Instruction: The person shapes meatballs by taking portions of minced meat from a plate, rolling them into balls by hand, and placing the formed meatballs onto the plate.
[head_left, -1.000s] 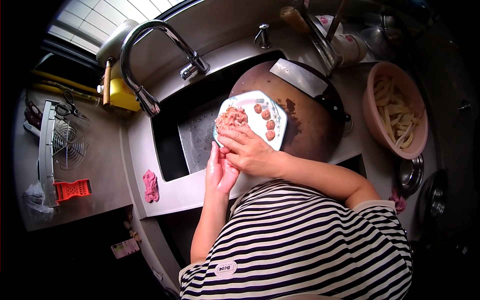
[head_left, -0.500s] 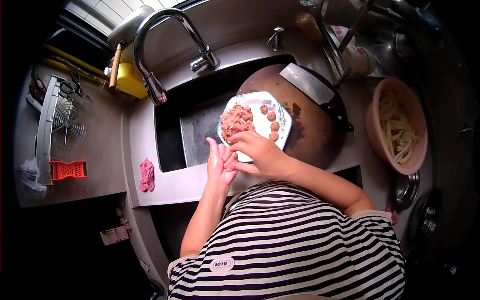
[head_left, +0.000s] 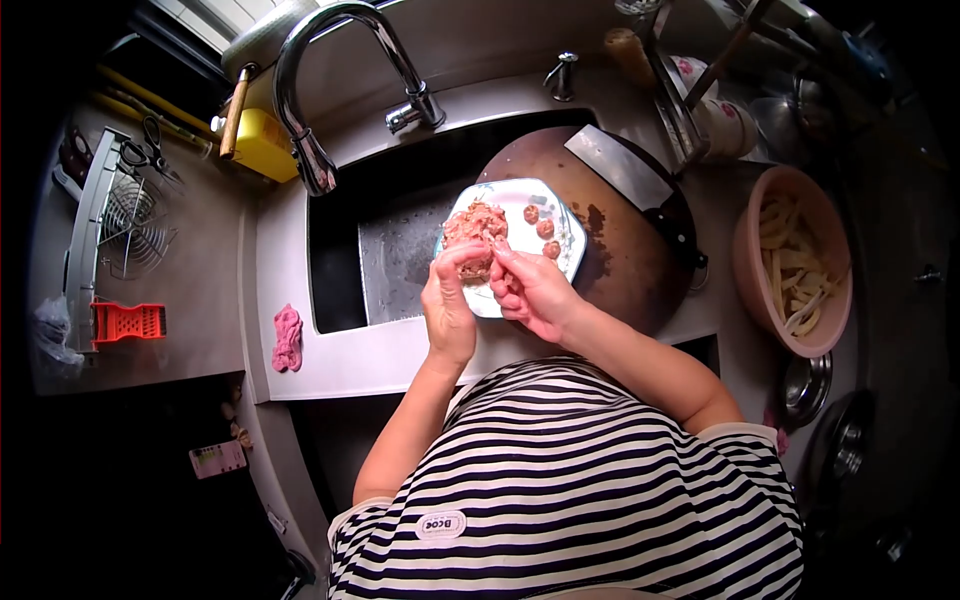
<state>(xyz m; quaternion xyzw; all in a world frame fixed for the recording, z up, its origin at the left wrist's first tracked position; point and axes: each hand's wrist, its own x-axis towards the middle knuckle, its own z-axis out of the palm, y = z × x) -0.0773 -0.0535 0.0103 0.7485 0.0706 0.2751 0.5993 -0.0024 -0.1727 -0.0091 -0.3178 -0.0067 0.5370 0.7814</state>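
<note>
A white polygonal plate [head_left: 563, 212] holds a mound of minced meat [head_left: 475, 222] on its left and several small meatballs [head_left: 545, 229] on its right. Over the near part of the plate, my left hand [head_left: 449, 305] has its fingers extended and slightly curved beside the mince. My right hand [head_left: 540, 296] is closed, its thumb and curled fingers meeting the left fingertips above the plate. Whatever lies inside the right fingers is hidden. Beneath the plate is a round brown chopping board [head_left: 600, 265], and a cleaver [head_left: 620, 168] lies on its far side.
The board overlaps the sink [head_left: 390, 265], and a curved faucet [head_left: 350, 12] arches over it. To the right stands a pink bowl [head_left: 745, 265] of pale cut strips [head_left: 795, 265]. A pink cloth [head_left: 288, 338], red grater [head_left: 130, 322] and scissors [head_left: 150, 150] are at left.
My left hand has turned from palm-up to fingers curving inward. My right hand has drawn back from the left palm and curled closed, fingertips meeting the left. The view has shifted slightly.
</note>
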